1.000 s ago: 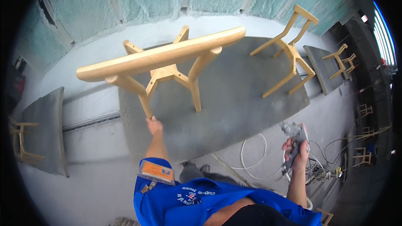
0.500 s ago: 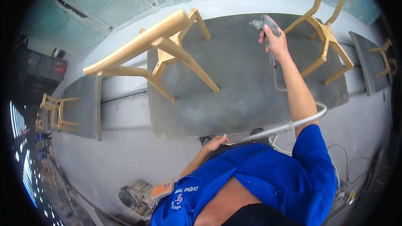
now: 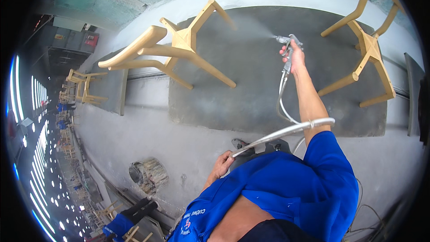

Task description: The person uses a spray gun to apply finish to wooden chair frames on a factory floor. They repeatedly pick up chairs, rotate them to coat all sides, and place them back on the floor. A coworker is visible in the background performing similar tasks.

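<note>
My right hand (image 3: 296, 58) is wrapped round the handle of a metal spray gun (image 3: 286, 41) above the dark tabletop (image 3: 264, 94). A fine mist streams leftward from its nozzle, toward the upright leg of a pale wooden chair frame (image 3: 184, 40). That frame has no seat panel and rests tilted on the left part of the tabletop. From the gun a whitish hose (image 3: 282, 94) hangs down and loops over my right forearm. Low in front of my body, my left hand (image 3: 222, 163) closes round the hose's other stretch; its fingers are partly hidden.
A second wooden chair frame (image 3: 369, 47) stands on the tabletop's right part. Another dark board (image 3: 112, 89) with a chair frame (image 3: 84, 85) lies far left. A cylindrical bucket-like object (image 3: 150, 175) sits on the floor, and a person in blue (image 3: 118, 226) is at lower left.
Mist now shows clearly from the nozzle, where none was plain before. My view has swung left, bringing in more of the workshop. The left hand now grips the hose more visibly.
</note>
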A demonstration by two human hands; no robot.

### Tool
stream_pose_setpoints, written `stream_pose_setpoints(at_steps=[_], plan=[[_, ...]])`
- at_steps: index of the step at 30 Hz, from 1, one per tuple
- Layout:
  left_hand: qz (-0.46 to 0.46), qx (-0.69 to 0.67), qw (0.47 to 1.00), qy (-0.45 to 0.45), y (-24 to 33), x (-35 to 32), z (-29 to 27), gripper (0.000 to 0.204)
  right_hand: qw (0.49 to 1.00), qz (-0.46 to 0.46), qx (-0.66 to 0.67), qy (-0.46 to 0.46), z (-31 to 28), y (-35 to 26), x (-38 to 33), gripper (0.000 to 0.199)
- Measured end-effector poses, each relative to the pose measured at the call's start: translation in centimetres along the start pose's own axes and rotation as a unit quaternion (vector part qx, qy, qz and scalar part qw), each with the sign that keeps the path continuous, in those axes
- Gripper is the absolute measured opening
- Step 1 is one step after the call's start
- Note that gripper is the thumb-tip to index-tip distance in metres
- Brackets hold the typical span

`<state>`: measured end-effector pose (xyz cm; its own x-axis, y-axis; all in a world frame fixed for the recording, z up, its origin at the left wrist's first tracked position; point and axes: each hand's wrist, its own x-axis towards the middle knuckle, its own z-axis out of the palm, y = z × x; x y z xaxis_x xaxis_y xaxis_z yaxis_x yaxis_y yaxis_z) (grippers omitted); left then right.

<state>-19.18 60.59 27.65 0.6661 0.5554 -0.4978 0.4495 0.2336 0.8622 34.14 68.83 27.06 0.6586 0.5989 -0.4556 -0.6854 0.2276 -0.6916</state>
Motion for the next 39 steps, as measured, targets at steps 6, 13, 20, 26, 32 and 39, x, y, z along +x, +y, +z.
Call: stream_pose_setpoints(at_steps=[6, 13, 20, 26, 32, 39], plan=[[-0.055, 0.034, 0.998, -0.001, 1.3, -2.7, 0.3, 0.045, 0.985, -0.06, 0.108, -0.122, -2.7, 0.9, -1.0, 0.034], [-0.064, 0.049, 0.996, 0.027, 2.0, -3.0, 0.0, 0.047, 0.981, -0.005, 0.078, -0.177, -2.7, -1.6, -3.5, 0.037], [-0.049, 0.073, 0.996, 0.005, 2.2, -2.7, -0.1, 0.055, 0.985, 0.009, -0.116, -0.124, -0.6, -4.2, -4.7, 0.039], [-0.035, 0.066, 0.997, 0.0, 1.2, -3.4, -0.8, 0.061, 0.963, -0.003, -0.002, -0.268, -0.6, -4.6, -4.3, 0.042], [-0.061, 0.036, 0.997, 0.04, -0.2, -4.6, -1.4, 0.059, 0.96, 0.087, -0.234, -0.126, -0.6, -4.5, -2.6, 0.036], [-0.048, 0.005, 0.998, 0.026, -1.4, -6.1, -2.2, 0.056, 0.929, 0.072, 0.05, -0.36, -4.9, -6.4, -3.5, 0.047]])
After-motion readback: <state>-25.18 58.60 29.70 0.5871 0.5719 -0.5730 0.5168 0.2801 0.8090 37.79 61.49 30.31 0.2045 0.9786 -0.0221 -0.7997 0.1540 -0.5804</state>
